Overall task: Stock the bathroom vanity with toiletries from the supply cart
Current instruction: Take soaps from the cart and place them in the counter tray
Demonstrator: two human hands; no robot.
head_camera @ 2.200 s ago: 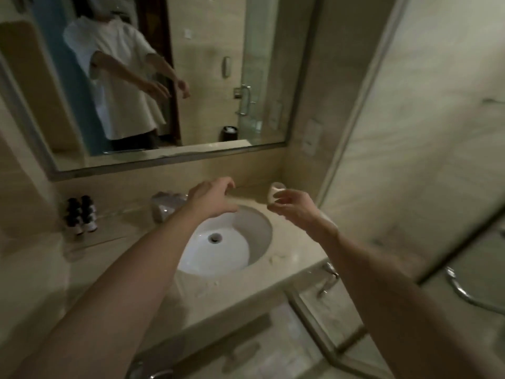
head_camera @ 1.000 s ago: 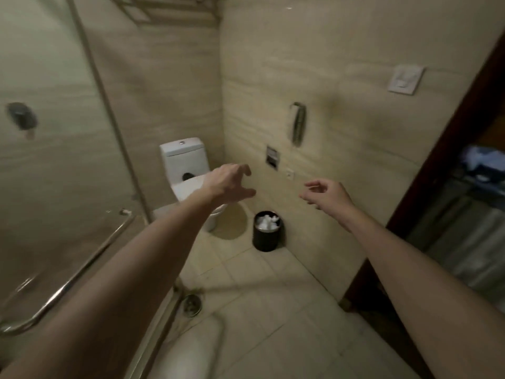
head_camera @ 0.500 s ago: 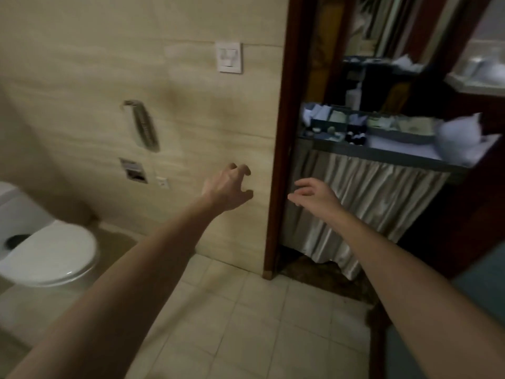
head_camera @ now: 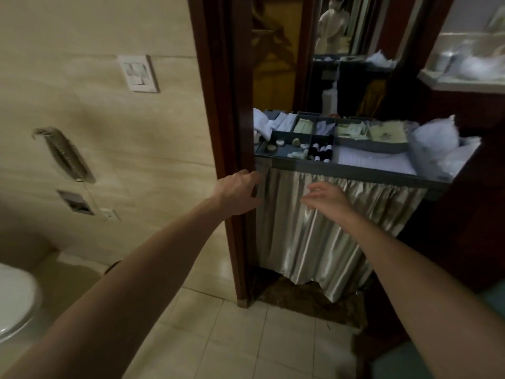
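Note:
The supply cart (head_camera: 355, 170) stands just outside the bathroom doorway, its front hung with a silvery pleated skirt (head_camera: 314, 242). Its grey top tray holds small dark bottles with white caps (head_camera: 322, 153), round soaps (head_camera: 281, 144), pale packets (head_camera: 382, 134) and white folded cloths (head_camera: 263, 125). My left hand (head_camera: 237, 194) is stretched out in front of the dark wooden door frame (head_camera: 232, 105), fingers apart, holding nothing. My right hand (head_camera: 328, 199) hovers in front of the cart's skirt, below the tray, open and empty.
A toilet (head_camera: 13, 302) sits at the lower left. The beige wall carries a light switch (head_camera: 139, 73) and a wall phone (head_camera: 65, 154). A crumpled white bag (head_camera: 437, 143) lies on the cart's right end. Pale floor tiles (head_camera: 218, 337) stretch toward the doorway.
My view has swung from the sink past the toilet to the doorway. The cart is now closer and more central, and both empty hands have moved toward it.

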